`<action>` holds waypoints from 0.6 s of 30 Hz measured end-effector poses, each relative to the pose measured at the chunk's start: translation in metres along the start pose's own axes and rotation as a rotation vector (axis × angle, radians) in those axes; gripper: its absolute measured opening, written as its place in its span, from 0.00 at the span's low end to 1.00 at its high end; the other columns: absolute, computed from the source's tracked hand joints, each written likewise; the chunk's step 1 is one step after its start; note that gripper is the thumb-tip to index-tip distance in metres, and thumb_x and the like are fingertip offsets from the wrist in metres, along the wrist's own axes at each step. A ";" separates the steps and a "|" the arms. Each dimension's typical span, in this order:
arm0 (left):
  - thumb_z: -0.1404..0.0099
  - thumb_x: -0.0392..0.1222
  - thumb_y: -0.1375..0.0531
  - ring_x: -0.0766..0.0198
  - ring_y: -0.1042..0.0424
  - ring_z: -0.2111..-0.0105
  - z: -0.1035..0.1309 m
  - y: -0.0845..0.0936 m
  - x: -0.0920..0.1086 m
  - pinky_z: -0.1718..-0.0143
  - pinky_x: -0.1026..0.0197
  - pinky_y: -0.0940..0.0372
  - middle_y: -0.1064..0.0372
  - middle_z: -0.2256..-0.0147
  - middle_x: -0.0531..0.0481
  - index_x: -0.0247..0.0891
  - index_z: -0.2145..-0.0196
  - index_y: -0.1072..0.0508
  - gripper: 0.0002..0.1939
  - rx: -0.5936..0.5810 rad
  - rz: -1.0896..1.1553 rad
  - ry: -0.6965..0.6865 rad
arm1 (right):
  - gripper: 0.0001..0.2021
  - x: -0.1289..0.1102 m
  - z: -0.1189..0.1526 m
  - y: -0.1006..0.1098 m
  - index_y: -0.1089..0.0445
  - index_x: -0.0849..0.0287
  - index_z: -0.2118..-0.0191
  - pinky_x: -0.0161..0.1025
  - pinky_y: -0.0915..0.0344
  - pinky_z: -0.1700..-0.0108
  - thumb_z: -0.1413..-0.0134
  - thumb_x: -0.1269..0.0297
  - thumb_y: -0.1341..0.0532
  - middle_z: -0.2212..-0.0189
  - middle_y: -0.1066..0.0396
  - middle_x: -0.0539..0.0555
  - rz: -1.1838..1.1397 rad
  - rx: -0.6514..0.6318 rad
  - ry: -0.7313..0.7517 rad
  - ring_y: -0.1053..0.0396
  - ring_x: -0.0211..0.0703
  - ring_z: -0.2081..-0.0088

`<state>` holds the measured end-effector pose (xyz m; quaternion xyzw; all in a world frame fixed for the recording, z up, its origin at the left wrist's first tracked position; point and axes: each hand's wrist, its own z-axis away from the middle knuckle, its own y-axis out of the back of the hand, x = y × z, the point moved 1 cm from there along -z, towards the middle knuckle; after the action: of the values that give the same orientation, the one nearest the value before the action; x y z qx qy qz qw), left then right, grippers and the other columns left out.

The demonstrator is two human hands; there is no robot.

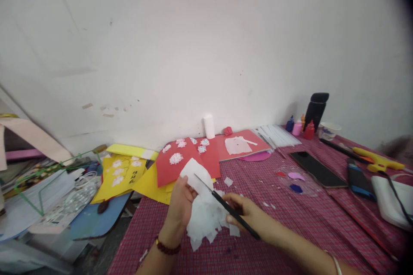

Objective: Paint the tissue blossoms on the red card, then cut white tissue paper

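Observation:
My left hand (182, 200) pinches a white sheet of thin paper (195, 172) between thumb and fingers, holding it up over the table. My right hand (248, 212) is closed around a slim black-handled tool with a thin metal blade (226, 206); whether it is a knife or scissors seen edge-on, I cannot tell. Its tip lies against the face of the held sheet. Below both hands, a heap of torn or cut white paper pieces (206, 221) covers part of the checked tablecloth (258, 249). One small white scrap (228, 181) lies apart to the right.
Behind the hands lie red sheets (164, 172) bearing white-pink tufts. A yellow card (122, 176) with flowers is at left. Paint bottles (297, 127), a paint-dabbed palette (300, 182), a phone (318, 169) and a yellow-handled tool (379, 161) lie right. A wall closes off the back.

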<state>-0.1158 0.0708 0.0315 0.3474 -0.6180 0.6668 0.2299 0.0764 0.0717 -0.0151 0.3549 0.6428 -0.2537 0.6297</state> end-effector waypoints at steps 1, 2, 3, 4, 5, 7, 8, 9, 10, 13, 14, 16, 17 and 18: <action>0.47 0.44 0.33 0.61 0.25 0.68 -0.002 0.002 0.003 0.67 0.61 0.32 0.24 0.65 0.46 0.34 0.59 0.27 0.19 0.021 0.001 0.003 | 0.23 -0.001 0.000 0.000 0.34 0.59 0.54 0.32 0.49 0.74 0.52 0.50 0.35 0.73 0.42 0.47 0.016 -0.004 -0.006 0.45 0.35 0.74; 0.48 0.42 0.32 0.62 0.25 0.69 -0.004 0.005 0.005 0.68 0.62 0.32 0.23 0.66 0.46 0.34 0.60 0.27 0.18 0.041 -0.011 0.001 | 0.23 -0.003 0.000 -0.001 0.34 0.59 0.54 0.32 0.49 0.73 0.52 0.50 0.35 0.73 0.42 0.47 0.025 -0.013 -0.013 0.45 0.35 0.73; 0.49 0.40 0.32 0.63 0.25 0.70 -0.006 0.008 0.007 0.68 0.63 0.32 0.23 0.66 0.47 0.34 0.61 0.27 0.17 0.054 -0.028 -0.007 | 0.23 -0.004 0.001 -0.001 0.34 0.59 0.54 0.32 0.49 0.73 0.52 0.50 0.35 0.74 0.42 0.47 0.026 -0.022 -0.018 0.45 0.35 0.73; 0.50 0.37 0.31 0.64 0.25 0.71 -0.007 0.011 0.007 0.69 0.63 0.32 0.23 0.67 0.48 0.34 0.62 0.27 0.17 0.063 -0.043 -0.017 | 0.23 -0.006 0.002 -0.001 0.34 0.59 0.54 0.32 0.49 0.73 0.52 0.50 0.35 0.73 0.42 0.47 0.022 -0.034 -0.019 0.45 0.35 0.73; 0.51 0.36 0.31 0.65 0.26 0.72 -0.008 0.014 0.008 0.68 0.64 0.32 0.23 0.68 0.49 0.34 0.64 0.27 0.16 0.070 -0.054 -0.025 | 0.23 -0.007 0.003 -0.001 0.35 0.59 0.54 0.32 0.48 0.72 0.52 0.50 0.35 0.73 0.42 0.47 0.011 -0.049 -0.019 0.45 0.36 0.72; 0.52 0.36 0.31 0.66 0.26 0.73 -0.008 0.016 0.008 0.67 0.64 0.32 0.23 0.70 0.50 0.34 0.66 0.27 0.14 0.069 -0.072 -0.031 | 0.24 -0.011 0.005 -0.001 0.35 0.59 0.53 0.33 0.45 0.69 0.51 0.48 0.36 0.70 0.40 0.49 -0.014 -0.099 -0.007 0.43 0.37 0.70; 0.53 0.36 0.30 0.66 0.26 0.73 -0.008 0.016 0.007 0.67 0.63 0.32 0.23 0.70 0.50 0.34 0.67 0.27 0.14 0.064 -0.086 -0.031 | 0.25 -0.012 0.006 -0.001 0.36 0.59 0.52 0.34 0.44 0.68 0.50 0.47 0.37 0.68 0.39 0.50 -0.027 -0.128 0.005 0.42 0.38 0.68; 0.53 0.37 0.30 0.65 0.26 0.73 -0.007 0.015 0.007 0.66 0.63 0.32 0.23 0.71 0.50 0.34 0.68 0.27 0.14 0.057 -0.104 -0.029 | 0.26 -0.014 0.007 0.000 0.36 0.59 0.52 0.35 0.43 0.66 0.50 0.45 0.37 0.66 0.38 0.51 -0.036 -0.154 0.016 0.41 0.39 0.66; 0.53 0.38 0.30 0.64 0.26 0.74 -0.005 0.013 0.006 0.66 0.62 0.32 0.24 0.71 0.50 0.34 0.68 0.27 0.14 0.050 -0.122 -0.027 | 0.27 -0.015 0.007 0.000 0.36 0.59 0.52 0.35 0.43 0.65 0.49 0.44 0.38 0.65 0.38 0.52 -0.045 -0.173 0.025 0.41 0.40 0.65; 0.52 0.39 0.30 0.62 0.25 0.73 -0.001 0.007 0.001 0.67 0.61 0.32 0.23 0.72 0.49 0.35 0.67 0.27 0.14 0.017 -0.149 0.001 | 0.29 -0.017 0.007 0.001 0.36 0.59 0.52 0.36 0.43 0.65 0.51 0.39 0.39 0.65 0.38 0.52 -0.068 -0.178 0.041 0.40 0.40 0.64; 0.52 0.39 0.31 0.62 0.25 0.73 0.000 0.006 -0.001 0.67 0.61 0.32 0.24 0.72 0.49 0.35 0.67 0.26 0.13 0.004 -0.150 0.016 | 0.30 -0.017 0.006 0.002 0.36 0.59 0.53 0.36 0.43 0.65 0.51 0.39 0.39 0.65 0.38 0.52 -0.078 -0.173 0.038 0.40 0.40 0.65; 0.50 0.38 0.32 0.62 0.25 0.73 0.003 0.003 -0.006 0.68 0.61 0.32 0.24 0.72 0.50 0.36 0.67 0.26 0.12 -0.023 -0.156 0.042 | 0.29 -0.016 0.006 0.001 0.36 0.59 0.54 0.35 0.44 0.67 0.52 0.39 0.39 0.66 0.39 0.51 -0.099 -0.161 0.025 0.41 0.38 0.67; 0.50 0.37 0.32 0.62 0.25 0.73 0.004 0.002 -0.008 0.68 0.61 0.32 0.24 0.72 0.50 0.35 0.66 0.26 0.12 -0.035 -0.163 0.053 | 0.29 -0.015 0.006 0.001 0.37 0.59 0.54 0.34 0.45 0.69 0.51 0.39 0.39 0.67 0.39 0.50 -0.110 -0.157 0.017 0.42 0.36 0.69; 0.49 0.37 0.32 0.63 0.25 0.73 0.004 0.002 -0.010 0.68 0.62 0.33 0.24 0.72 0.49 0.35 0.66 0.25 0.11 -0.044 -0.171 0.060 | 0.28 -0.014 0.006 0.001 0.37 0.59 0.54 0.33 0.46 0.70 0.51 0.40 0.39 0.69 0.41 0.49 -0.121 -0.152 0.007 0.44 0.35 0.71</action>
<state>-0.1095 0.0676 0.0226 0.3735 -0.5934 0.6410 0.3122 0.0798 0.0660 -0.0015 0.2675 0.6827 -0.2406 0.6361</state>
